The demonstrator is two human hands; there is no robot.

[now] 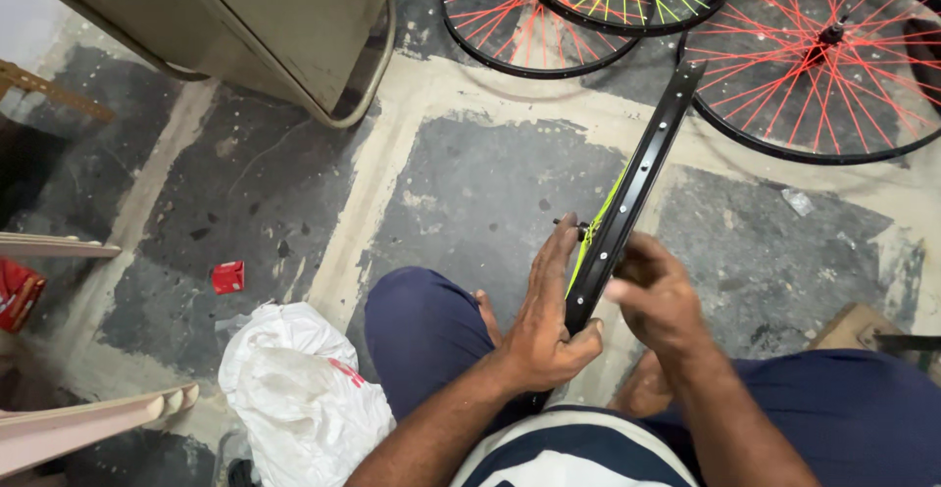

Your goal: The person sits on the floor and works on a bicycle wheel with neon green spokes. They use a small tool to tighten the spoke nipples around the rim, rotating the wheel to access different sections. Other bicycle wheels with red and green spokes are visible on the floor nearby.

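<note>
Left hand (544, 316) grips the black rim (627, 203) edge-on above the knees; right hand (655, 296) closes on it opposite. Three spoked wheels (814, 61) lie at one o'clock on the floor (490, 183).

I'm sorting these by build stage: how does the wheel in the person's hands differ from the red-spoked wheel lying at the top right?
The held wheel is seen edge-on and upright, gripped by the left hand and right hand; the red-spoked wheel lies flat on the floor, untouched. The held wheel shows yellow-green spokes, the other red. Both have black rims.
</note>
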